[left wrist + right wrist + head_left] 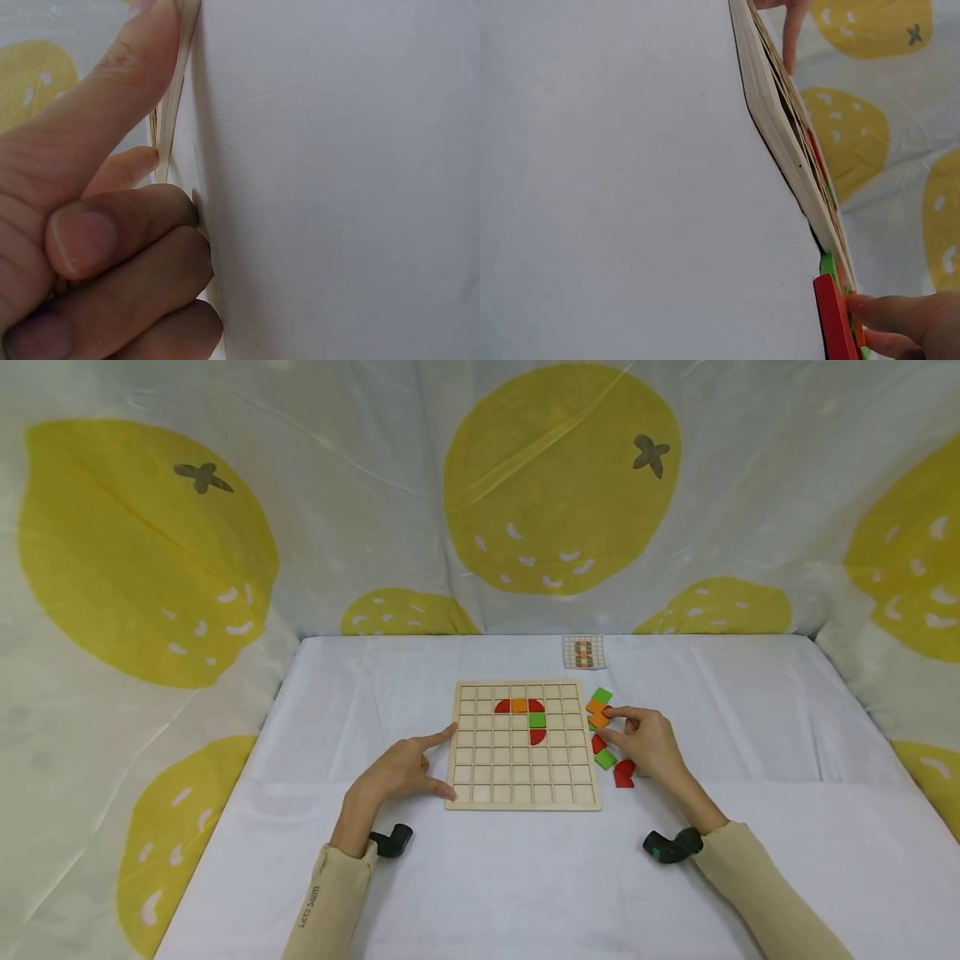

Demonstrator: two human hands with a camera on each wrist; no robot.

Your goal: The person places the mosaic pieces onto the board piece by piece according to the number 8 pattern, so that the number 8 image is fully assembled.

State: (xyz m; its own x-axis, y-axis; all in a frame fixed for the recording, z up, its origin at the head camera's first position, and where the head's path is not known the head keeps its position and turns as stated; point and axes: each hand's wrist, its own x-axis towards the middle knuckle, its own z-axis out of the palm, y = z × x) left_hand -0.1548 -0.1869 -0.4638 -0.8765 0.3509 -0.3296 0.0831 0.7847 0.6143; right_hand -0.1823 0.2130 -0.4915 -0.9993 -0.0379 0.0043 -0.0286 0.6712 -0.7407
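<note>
A square wooden grid board (480, 775) lies on the table in the head view. Its cells hold an orange square, a green square (537, 720) and several red quarter-round tiles (537, 737). My left hand (396, 768) touches the board's left edge with straight index finger and thumb; in the left wrist view the other fingers (142, 277) are curled. On the board's right side, my right hand (651, 745) pinches an orange square tile (598, 720) between thumb and index finger, among loose green, orange and red tiles.
A small pattern card (583, 652) with a printed coloured grid lies behind the board. Close below the right hand are two red tiles (623, 774) and a green tile (606, 759). White cloth (510, 877) covers the table; a lemon-print curtain (360, 510) hangs behind.
</note>
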